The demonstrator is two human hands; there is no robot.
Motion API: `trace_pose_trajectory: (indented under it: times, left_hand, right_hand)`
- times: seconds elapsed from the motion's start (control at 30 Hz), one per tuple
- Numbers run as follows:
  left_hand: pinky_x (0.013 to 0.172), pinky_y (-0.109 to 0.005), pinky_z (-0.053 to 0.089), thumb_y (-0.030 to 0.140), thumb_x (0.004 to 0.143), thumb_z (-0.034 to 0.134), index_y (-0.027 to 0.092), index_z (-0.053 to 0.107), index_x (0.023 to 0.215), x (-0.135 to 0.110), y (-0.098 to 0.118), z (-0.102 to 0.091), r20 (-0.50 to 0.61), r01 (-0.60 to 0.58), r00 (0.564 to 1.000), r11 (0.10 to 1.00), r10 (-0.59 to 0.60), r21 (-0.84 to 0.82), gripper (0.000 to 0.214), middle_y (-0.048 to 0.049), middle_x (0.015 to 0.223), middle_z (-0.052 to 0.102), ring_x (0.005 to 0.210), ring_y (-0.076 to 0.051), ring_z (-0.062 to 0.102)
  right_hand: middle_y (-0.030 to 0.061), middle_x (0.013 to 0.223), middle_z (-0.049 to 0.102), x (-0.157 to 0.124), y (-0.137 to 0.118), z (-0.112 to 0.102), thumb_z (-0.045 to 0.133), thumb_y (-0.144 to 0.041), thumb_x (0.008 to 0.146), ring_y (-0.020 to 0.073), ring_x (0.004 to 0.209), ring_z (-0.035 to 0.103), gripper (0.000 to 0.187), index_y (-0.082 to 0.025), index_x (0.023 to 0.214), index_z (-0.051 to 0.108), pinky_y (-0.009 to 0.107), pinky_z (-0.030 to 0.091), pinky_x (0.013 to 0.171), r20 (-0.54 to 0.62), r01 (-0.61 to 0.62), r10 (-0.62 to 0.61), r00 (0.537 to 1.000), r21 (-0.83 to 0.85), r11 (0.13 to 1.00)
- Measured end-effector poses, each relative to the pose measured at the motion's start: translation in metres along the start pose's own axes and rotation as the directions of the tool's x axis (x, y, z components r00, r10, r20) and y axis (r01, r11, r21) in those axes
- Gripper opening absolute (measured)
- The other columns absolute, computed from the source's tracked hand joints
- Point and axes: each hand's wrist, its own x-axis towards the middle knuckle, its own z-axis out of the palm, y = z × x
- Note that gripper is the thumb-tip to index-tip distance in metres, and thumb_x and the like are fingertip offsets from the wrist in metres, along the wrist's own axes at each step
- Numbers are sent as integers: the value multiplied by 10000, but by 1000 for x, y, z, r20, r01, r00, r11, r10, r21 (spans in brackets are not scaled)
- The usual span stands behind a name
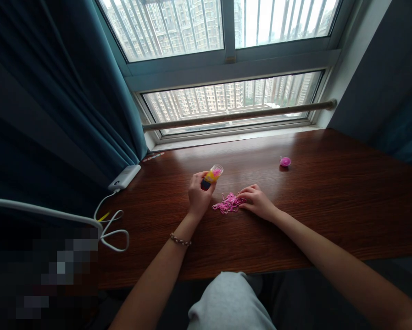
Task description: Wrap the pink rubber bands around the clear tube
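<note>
My left hand (198, 195) is wrapped round a small clear container (213, 174) with yellow and pink contents, tilted with its open mouth pointing up and right. A loose pile of small pink rubber bands (227, 203) lies on the dark wooden table (312, 215) between my hands. My right hand (257, 200) rests at the pile's right edge, its fingers curled and pinching at the bands. A pink lid (285, 161) lies further back to the right, apart from both hands.
A white power bank (125, 177) with a looped white cable (111, 228) sits at the table's left end beside a teal curtain (99, 91). A window with a rail (238, 116) runs along the far edge. My grey-clad knee (230, 302) shows below.
</note>
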Motion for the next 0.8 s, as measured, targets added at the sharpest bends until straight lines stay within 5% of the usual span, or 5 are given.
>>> trace_pose_trajectory:
  times: [0.23,0.43,0.63,0.8]
  left_hand:
    - [845,-382,383,230,690,625,230,598,1027,-7,-4,6,239,-184,965,930,110,318,338,-59,1001,573,936,-229,527]
    - [930,-426,313,188,688,614,241,596,1044,-10,-6,8,342,-265,928,910,150,320,360,-57,1063,584,1004,-227,516]
    - [976,-463,247,190,702,607,266,588,1063,-15,-3,10,417,-344,886,892,204,294,369,-51,1078,583,1022,-222,507]
    - [987,-471,213,206,728,592,280,579,1084,-21,4,14,453,-415,850,871,270,261,364,-49,1059,589,1005,-214,509]
  right_hand:
    - [56,838,610,0,0,4,611,-214,757,202,900,467,53,-194,710,622,366,413,820,-12,10,-10,1000,-8,1000]
    - [51,851,592,4,-1,0,578,-190,769,194,882,500,45,-190,730,600,367,415,820,-153,-41,53,987,82,996]
    - [54,844,574,5,-5,-2,578,-325,771,159,768,564,160,-176,735,621,276,480,629,-219,-88,168,961,331,939]
    - [32,782,559,3,-7,-2,624,-363,729,126,645,540,172,-207,742,695,255,465,579,-272,-112,192,943,284,952]
